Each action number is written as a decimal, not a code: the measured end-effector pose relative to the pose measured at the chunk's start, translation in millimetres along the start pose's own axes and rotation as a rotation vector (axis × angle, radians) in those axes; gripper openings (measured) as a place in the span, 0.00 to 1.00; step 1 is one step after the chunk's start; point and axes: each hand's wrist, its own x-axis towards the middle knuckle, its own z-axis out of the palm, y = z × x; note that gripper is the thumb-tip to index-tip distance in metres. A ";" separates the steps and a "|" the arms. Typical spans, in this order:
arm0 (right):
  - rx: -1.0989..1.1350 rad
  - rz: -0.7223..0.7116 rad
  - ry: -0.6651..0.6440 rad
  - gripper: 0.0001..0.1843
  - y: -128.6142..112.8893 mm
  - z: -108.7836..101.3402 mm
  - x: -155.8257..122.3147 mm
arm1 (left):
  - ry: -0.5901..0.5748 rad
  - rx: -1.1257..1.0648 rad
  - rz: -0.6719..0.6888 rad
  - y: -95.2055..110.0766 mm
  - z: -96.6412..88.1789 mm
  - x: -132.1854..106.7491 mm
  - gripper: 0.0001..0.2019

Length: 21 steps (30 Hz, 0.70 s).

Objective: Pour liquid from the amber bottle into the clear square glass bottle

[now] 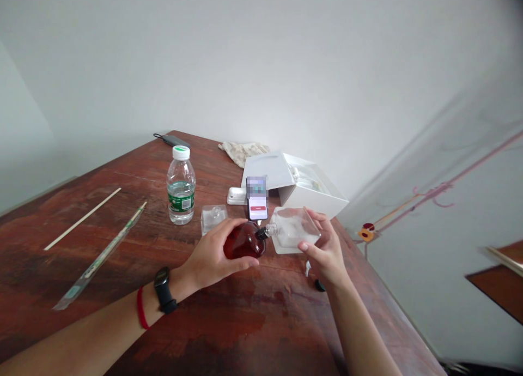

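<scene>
Two bottles meet neck to neck, near centre of the table (245, 321). Left hand (208, 259) grips red round bottle (244, 241); right hand (324, 250) clasps clear square bottle (292, 229) (tilted). Judgement: keep necks aligned, red one steady.

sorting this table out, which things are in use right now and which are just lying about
In use: left hand on red bottle; right hand on clear bottle.
Lying about: water bottle, small bottle, phone, white box, cloth, stick.
</scene>
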 end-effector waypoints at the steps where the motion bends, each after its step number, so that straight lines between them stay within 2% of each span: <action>1: 0.004 0.001 -0.002 0.36 -0.3 0.1 -0.1 | 0.002 0.004 0.000 -0.2 0.0 -0.1 0.36; 21: -0.025 -0.001 -0.008 0.37 -0.4 -0.6 0.3 | -0.002 0.009 0.009 -1.2 0.1 0.0 0.37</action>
